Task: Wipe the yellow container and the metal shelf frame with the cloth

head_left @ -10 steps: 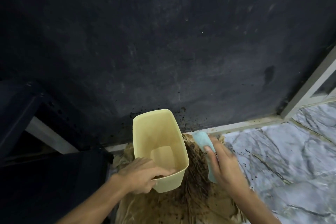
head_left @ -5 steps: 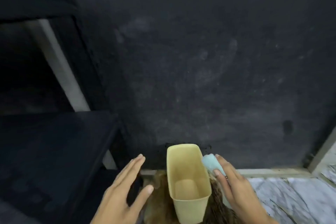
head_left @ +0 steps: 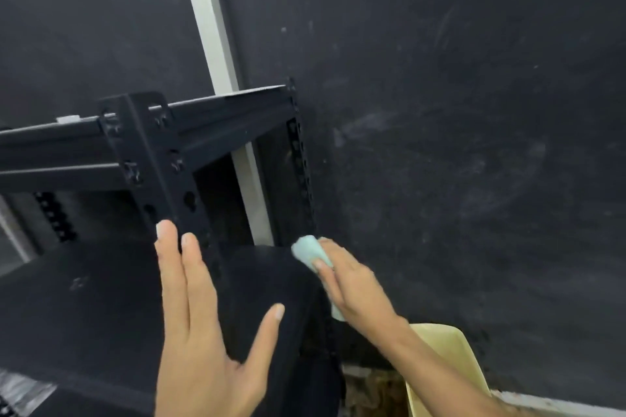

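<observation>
Pressing a pale green cloth (head_left: 306,250) against the black metal frame (head_left: 159,159), your right hand (head_left: 352,284) is clenching the folded cloth under its fingers where the rear post (head_left: 298,159) meets a dark shelf board (head_left: 101,308). Your left hand (head_left: 206,325) is hovering in front of the frame's near post, fingers straight and spread, gripping nothing. The yellow container (head_left: 450,372) is standing on the floor, below and to the right of the frame, partly hidden under your right forearm; nobody is touching it. Judging by this, the container part looks finished or set aside, and you are beginning on the frame, with its posts and crossbars seemingly all left to wipe. Behind the frame, a dark, scuffed wall (head_left: 457,112) is filling the view, crossed by a pale strip (head_left: 210,27). At the container's foot, brown debris (head_left: 372,389) is lying on the floor.
</observation>
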`<state>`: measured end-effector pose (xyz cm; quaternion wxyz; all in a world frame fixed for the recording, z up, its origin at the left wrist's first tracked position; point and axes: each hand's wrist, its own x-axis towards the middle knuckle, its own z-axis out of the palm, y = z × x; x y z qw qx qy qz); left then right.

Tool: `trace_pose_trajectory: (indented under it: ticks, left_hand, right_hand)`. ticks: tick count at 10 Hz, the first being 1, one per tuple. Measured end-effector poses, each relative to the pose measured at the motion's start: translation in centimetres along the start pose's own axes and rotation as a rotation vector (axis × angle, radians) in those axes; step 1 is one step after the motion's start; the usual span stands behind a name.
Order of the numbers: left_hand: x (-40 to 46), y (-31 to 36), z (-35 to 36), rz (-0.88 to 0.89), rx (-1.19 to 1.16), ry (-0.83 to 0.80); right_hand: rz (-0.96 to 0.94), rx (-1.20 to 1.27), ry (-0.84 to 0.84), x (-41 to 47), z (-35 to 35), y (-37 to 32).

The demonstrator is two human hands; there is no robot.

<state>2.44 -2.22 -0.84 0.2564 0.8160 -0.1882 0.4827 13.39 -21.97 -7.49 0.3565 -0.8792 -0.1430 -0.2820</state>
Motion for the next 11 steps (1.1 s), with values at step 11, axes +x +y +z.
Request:
trace_pose_trajectory:
  ticks: [11]
  left_hand:
    - [-1.8,-3.4,4.7,0.126,0.028,0.154]
  right_hand:
    - [-0.079,-0.154,-0.541,2.9,8.1,0.5]
